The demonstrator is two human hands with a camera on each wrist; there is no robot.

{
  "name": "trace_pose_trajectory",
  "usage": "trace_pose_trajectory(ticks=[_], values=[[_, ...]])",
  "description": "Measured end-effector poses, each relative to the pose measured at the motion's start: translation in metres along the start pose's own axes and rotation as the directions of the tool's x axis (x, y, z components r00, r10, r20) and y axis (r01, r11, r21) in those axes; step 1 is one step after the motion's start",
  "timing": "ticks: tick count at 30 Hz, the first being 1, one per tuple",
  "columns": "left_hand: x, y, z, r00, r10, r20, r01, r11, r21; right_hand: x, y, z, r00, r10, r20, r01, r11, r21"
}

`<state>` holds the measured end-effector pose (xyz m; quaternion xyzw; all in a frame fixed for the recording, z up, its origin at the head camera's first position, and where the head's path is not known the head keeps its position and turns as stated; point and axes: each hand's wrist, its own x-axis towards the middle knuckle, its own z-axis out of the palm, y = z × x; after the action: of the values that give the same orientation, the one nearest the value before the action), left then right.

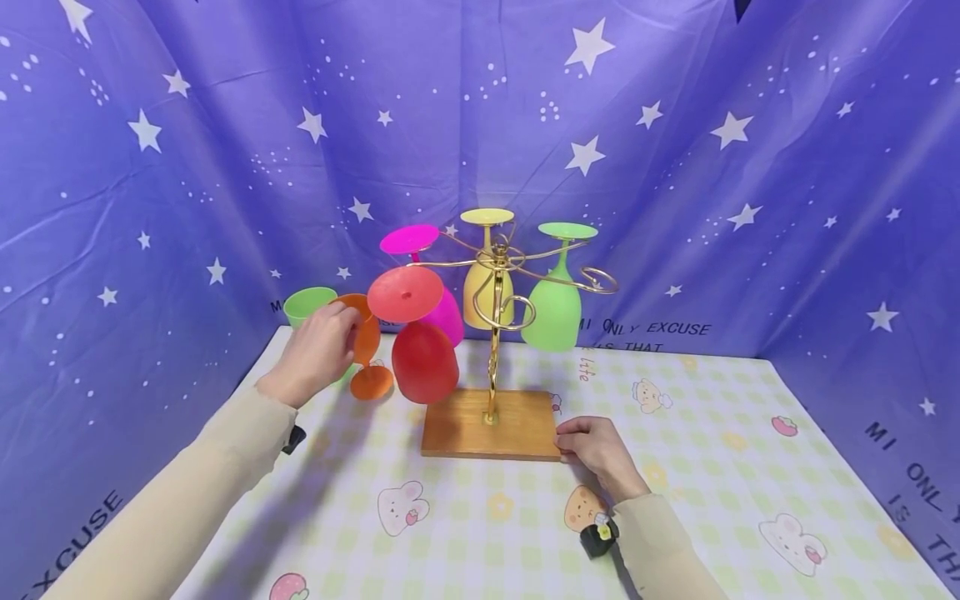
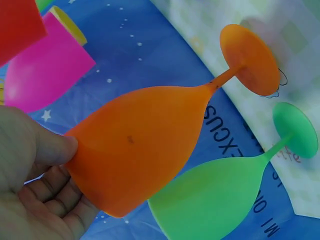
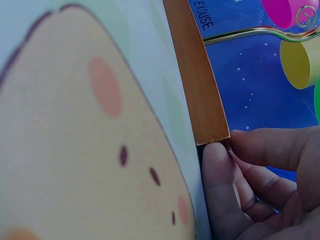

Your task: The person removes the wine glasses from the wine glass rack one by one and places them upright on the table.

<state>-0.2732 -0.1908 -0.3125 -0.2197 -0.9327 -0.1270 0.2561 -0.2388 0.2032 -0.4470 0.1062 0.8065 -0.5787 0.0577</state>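
Note:
In the head view my left hand (image 1: 318,346) pinches an orange goblet (image 1: 367,340) by its rim, the goblet upright with its foot down. The left wrist view shows my thumb on the outside of the orange goblet (image 2: 140,145). My right hand (image 1: 600,450) grips the near right corner of the wooden base (image 1: 457,425) of a gold glass rack (image 1: 493,358). Close up, thumb and fingers sit round that corner of the base (image 3: 200,95). Upside down from the rack hang a red goblet (image 1: 423,362), a magenta goblet (image 1: 447,317), a yellow goblet (image 1: 480,296) and a green goblet (image 1: 553,312).
Behind the orange goblet, at the far left of the table, stands another green goblet (image 1: 303,304), partly hidden by my left hand. Two gold loops of the rack, at the front (image 1: 525,312) and right, carry no goblet. A checked cloth (image 1: 495,542) covers the table; starry blue curtains (image 1: 450,108) surround it.

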Motion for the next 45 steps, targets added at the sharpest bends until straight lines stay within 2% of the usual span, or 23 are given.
trace_pose_trajectory(ticks=[13,22,34,45], values=[[0.010,-0.009,0.017,0.999,-0.032,0.037,0.032,0.999,0.012,0.000,0.000,0.001,1.000,-0.001,-0.012,0.001,1.000,-0.003],[0.014,-0.011,0.024,1.000,0.004,0.029,-0.005,1.000,0.013,0.001,0.001,0.001,1.000,-0.008,-0.013,0.008,1.000,-0.005],[0.017,-0.008,0.027,0.998,-0.015,0.063,0.013,0.999,0.040,0.002,0.003,0.001,1.000,-0.013,-0.013,0.013,1.000,-0.007],[0.020,-0.006,0.027,0.996,-0.047,0.073,0.046,0.999,0.017,0.000,0.001,0.001,1.000,-0.005,-0.012,0.005,1.000,-0.011]])
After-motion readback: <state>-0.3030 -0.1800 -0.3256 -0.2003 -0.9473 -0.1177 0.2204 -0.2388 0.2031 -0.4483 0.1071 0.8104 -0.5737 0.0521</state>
